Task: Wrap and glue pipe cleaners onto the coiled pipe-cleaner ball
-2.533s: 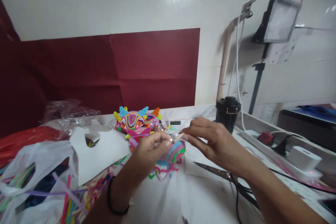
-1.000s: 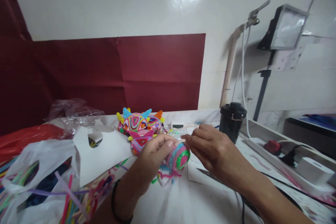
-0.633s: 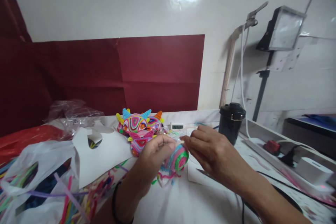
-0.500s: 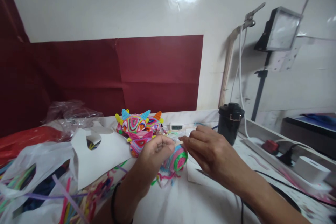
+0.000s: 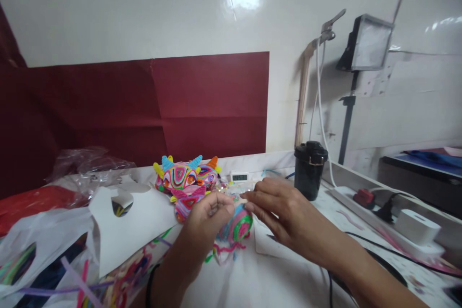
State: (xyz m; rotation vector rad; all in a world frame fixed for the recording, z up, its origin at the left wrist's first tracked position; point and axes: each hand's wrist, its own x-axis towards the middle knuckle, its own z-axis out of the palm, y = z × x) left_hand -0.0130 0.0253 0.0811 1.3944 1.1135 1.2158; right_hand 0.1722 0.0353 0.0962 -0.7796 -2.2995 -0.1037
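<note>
The left hand [image 5: 207, 214] and the right hand [image 5: 279, 211] meet above the middle of the white counter [image 5: 274, 279], both at a small ball-shaped piece [image 5: 238, 225] wound from fuzzy pipe cleaners in rings of pink, green and blue. The left fingers [image 5: 222, 207] curl together around the piece's upper left side. The right fingers [image 5: 252, 199] are pinched together on its top, where a thin pale end shows between the two hands. The piece sits just under and between the fingertips, touching both hands, held a little above the counter. Loose pink and green strands [image 5: 225, 250] hang from its underside onto the surface.

Just behind the hands, toward the counter's back edge, lies a cluster of finished figures [image 5: 186, 178] in the same fuzzy material, rounded, with striped patches and short blue, yellow and orange horns. Beside it stands a small white digital timer [image 5: 238, 177]. Further right along the back edge stands a squat black jar [image 5: 309, 169] with a lid.

On the left half lies a flat white card [image 5: 126, 231] with a round cut-out, over thin white plastic bags [image 5: 32, 245] and scattered coloured pipe cleaners [image 5: 119, 279]. Crumpled clear plastic [image 5: 90, 166] sits at the back left corner. At the right edge runs a white power strip [image 5: 378, 221] with plugs, and a black cable [image 5: 378, 264] trails across the counter.
</note>
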